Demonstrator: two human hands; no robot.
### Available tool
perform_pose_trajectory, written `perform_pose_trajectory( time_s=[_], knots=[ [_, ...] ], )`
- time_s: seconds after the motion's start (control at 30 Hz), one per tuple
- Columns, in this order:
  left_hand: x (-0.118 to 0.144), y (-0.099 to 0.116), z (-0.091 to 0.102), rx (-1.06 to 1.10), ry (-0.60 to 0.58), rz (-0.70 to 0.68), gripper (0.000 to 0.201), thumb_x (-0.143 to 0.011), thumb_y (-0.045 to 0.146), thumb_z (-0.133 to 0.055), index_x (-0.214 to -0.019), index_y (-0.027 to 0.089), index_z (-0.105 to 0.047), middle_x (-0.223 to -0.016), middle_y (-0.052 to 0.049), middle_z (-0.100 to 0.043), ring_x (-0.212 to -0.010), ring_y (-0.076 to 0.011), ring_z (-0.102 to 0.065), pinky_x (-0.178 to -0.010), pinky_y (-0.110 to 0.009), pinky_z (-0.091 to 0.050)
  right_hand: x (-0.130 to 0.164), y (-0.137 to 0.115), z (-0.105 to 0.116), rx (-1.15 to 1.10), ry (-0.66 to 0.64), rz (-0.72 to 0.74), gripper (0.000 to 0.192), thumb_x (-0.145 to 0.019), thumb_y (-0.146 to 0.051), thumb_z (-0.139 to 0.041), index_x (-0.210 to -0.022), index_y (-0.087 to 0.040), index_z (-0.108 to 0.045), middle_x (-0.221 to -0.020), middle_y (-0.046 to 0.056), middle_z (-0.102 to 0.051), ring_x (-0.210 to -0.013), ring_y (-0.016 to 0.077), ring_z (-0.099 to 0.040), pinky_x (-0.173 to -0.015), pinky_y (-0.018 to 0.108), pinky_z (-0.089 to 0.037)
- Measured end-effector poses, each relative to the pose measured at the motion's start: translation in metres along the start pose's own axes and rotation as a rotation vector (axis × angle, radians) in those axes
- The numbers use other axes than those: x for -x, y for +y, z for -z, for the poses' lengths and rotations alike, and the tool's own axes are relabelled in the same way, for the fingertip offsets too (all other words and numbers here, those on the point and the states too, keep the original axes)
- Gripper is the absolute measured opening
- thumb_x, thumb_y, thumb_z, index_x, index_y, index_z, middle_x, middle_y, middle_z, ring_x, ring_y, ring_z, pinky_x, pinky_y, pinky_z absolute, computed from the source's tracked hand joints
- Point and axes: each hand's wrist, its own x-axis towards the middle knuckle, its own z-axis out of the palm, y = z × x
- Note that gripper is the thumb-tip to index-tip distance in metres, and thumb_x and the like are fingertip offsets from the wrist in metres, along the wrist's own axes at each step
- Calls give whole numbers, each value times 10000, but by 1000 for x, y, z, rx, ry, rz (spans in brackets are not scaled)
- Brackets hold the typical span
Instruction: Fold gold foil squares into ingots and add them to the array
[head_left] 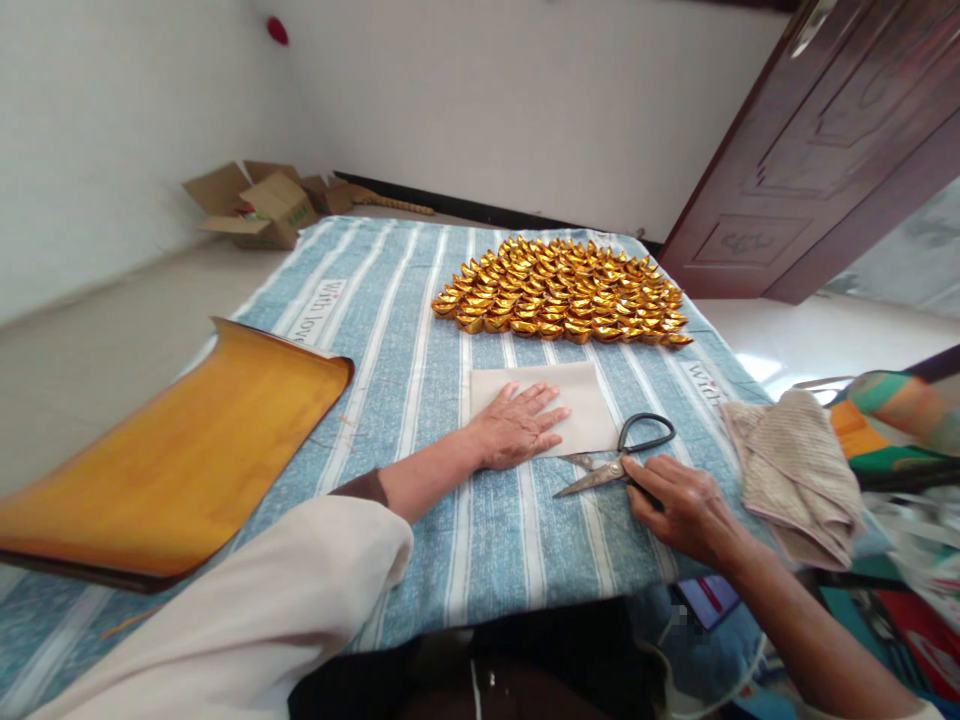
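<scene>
Beige, matte paper sheet [577, 400] lay smooth on the blue-striped woven cloth [420, 340], pressed flat under the left hand [517, 428], fingers spread wide and holding nothing. Dark-handled steel scissors [619, 455], blades a little apart, lay at three o'clock of that palm, touched at the pivot by the fingertips of the right hand [686, 510], not clasped. Glossy gold folded ingots [562, 290] massed at twelve o'clock, curled orange-gold sheet [180, 460] at nine, nubby tan towel [802, 470] at three.

A matt beige paper sheet [581, 405] is seen on a woven striped cloth [420, 330]. Dull worn metal is shown by the scissors [619, 460]. Glossy gold foil covers the ingots [562, 290]; the left orange sheet [180, 460] looks smooth, satiny.
</scene>
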Motion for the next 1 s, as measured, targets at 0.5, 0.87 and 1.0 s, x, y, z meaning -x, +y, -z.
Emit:
perform_pose_trajectory(
  time_s=[0.5, 0.87, 1.0],
  knots=[
    [0, 1, 2, 42, -7, 11, 541, -953, 518, -250, -1449, 308, -298, -1566, -41, -135, -1433, -268, -90, -1113, -544, -62, -12, -7, -4, -27, -16, -2, 285, -854, -163, -493, -1107, -130, -622, -713, 39, -612, -688, 177, -592, -643, 289, -479],
    [-2, -2, 0, 43, -16, 1, 566, -949, 544, -218, -1454, 297, -287, -1568, -49, -117, -1436, -249, -75, -1116, -523, -56, -20, -12, -6, -68, -29, -20, 260, -859, -187, -500, -1073, -124, -634, -697, 34, -605, -664, 170, -589, -623, 283, -466],
    [-2, -1, 0, 42, -23, -6, 562, -956, 533, -208, -1457, 290, -283, -1568, -56, -106, -1436, -255, -72, -1112, -537, -58, -25, -16, -8, -75, -41, -8, 260, -853, -173, -498, -1073, -139, -632, -710, 41, -618, -686, 174, -598, -645, 283, -473]
  ],
)
